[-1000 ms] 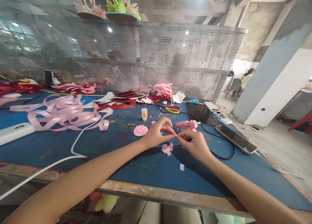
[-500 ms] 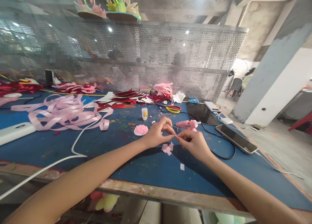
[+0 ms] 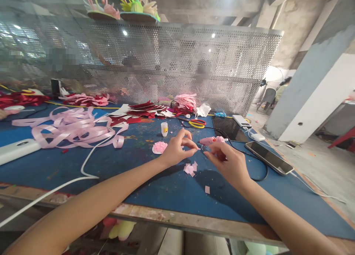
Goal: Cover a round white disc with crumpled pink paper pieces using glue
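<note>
My left hand (image 3: 179, 147) is closed in a pinch, with a tiny pink piece of ribbon (image 3: 199, 148) poking out at the fingertips. To its right, my right hand (image 3: 229, 160) has thumb and fingers apart and shows nothing between them. Just behind its fingers lies a pink glue gun (image 3: 207, 140), partly hidden by that hand. Below the left fingertips is a small heap of cut pink ribbon squares (image 3: 190, 168). One more ribbon square (image 3: 207, 190) lies closer to the front edge. Left of my left hand, a white round base (image 3: 155, 152) bears a cluster of pink bits (image 3: 160, 147).
A small bottle (image 3: 164, 129) and scissors (image 3: 197, 124) stand and lie behind my hands. Loose pink ribbon (image 3: 69, 131) spreads at left, a white cable (image 3: 88, 162) before it. A phone (image 3: 269, 158) and black cord lie right. A perforated screen (image 3: 177, 62) rises behind.
My right hand has come away from the left fingertips, moving right, and its fingers have spread. The pink piece stays in my left pinch. A hand at the far left edge has shifted.
</note>
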`<state>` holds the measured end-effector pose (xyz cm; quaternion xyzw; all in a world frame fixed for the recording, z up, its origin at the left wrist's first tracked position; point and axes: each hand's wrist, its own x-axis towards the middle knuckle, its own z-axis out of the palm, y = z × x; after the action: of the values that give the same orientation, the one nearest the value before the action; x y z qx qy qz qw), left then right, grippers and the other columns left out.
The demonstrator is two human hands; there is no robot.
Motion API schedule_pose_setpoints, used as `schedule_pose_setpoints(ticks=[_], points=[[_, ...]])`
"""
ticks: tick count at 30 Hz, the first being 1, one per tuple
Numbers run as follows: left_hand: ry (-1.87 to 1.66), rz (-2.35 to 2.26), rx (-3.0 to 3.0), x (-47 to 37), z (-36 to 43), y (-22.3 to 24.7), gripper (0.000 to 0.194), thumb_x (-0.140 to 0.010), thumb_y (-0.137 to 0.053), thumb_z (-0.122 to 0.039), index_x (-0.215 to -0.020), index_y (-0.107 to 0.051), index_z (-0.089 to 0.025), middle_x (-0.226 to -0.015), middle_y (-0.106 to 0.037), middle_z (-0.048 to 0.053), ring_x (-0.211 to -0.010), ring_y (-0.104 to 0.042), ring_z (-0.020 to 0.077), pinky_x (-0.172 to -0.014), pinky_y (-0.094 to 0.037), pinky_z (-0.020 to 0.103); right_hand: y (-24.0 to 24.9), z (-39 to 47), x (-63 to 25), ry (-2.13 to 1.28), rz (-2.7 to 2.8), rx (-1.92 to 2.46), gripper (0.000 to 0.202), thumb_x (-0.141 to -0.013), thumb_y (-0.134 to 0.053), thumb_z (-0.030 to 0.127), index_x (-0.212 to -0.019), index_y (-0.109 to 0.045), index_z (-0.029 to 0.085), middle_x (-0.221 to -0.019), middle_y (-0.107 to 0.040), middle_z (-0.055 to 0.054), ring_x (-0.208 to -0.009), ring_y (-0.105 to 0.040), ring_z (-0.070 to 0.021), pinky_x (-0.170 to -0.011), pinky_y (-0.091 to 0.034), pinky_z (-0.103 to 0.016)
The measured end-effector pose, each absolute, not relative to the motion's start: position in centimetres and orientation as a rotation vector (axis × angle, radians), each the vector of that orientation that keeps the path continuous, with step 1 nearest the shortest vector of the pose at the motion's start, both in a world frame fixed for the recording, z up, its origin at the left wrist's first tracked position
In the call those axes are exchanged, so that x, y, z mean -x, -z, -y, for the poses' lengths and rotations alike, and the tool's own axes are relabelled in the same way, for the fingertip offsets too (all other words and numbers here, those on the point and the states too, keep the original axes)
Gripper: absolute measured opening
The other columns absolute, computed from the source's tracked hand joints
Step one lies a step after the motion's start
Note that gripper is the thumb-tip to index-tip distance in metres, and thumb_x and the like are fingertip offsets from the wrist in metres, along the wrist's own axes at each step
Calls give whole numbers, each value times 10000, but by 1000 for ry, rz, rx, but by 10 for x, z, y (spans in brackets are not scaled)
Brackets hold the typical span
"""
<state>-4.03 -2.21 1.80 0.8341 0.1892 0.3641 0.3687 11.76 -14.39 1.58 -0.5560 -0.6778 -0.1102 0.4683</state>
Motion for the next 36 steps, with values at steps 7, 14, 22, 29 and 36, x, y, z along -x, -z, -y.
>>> schedule_pose_setpoints(ticks=[7, 14, 22, 29, 36], points=[[-949, -395, -2197, 42, 24, -19, 347, -728, -663, -213, -841, -334, -217, -731, -712, -22, -686, -645, 141, -701, -415, 257, -8, 133, -110, -52, 1536, 1468, 104, -765, -587, 239, -846, -522, 229, -794, -678, 15, -513, -524, -96, -509, -430, -217], [-921, -419, -2246, 43, 27, -19, 311, -721, -655, -195, -840, -368, -211, -752, -722, -16, -690, -644, 138, -628, -396, 231, -7, 132, -111, -64, 1521, 1447, 101, -755, -587, 239, -820, -511, 231, -764, -674, 25, -504, -538, -93, -515, -442, -219], [-921, -388, -2370, 45, 30, -20, 349, -708, -652, -165, -855, -341, -224, -761, -734, -33, -701, -667, 140, -737, -435, 255, -3, 131, -111, -177, 1552, 1412, 225, -714, -568, 189, -866, -411, 244, -747, -659, 38, -566, -590, -113, -574, -477, -248], [-845, -320, -2517, 46, 31, -18, 296, -751, -608, -174, -891, -353, -233, -817, -729, -13, -793, -696, 157, -721, -458, 241, -3, 131, -114, -36, 1684, 1426, 254, -708, -521, 149, -902, -388, 246, -705, -649, 42, -560, -578, -124, -575, -480, -267], [-823, -269, -2605, 46, 31, -18, 260, -766, -568, -155, -903, -363, -237, -848, -714, -11, -818, -694, 159, -726, -468, 245, -7, 133, -112, -16, 1766, 1375, 225, -718, -499, 115, -867, -391, 245, -698, -644, 34, -575, -596, -121, -553, -482, -240]])
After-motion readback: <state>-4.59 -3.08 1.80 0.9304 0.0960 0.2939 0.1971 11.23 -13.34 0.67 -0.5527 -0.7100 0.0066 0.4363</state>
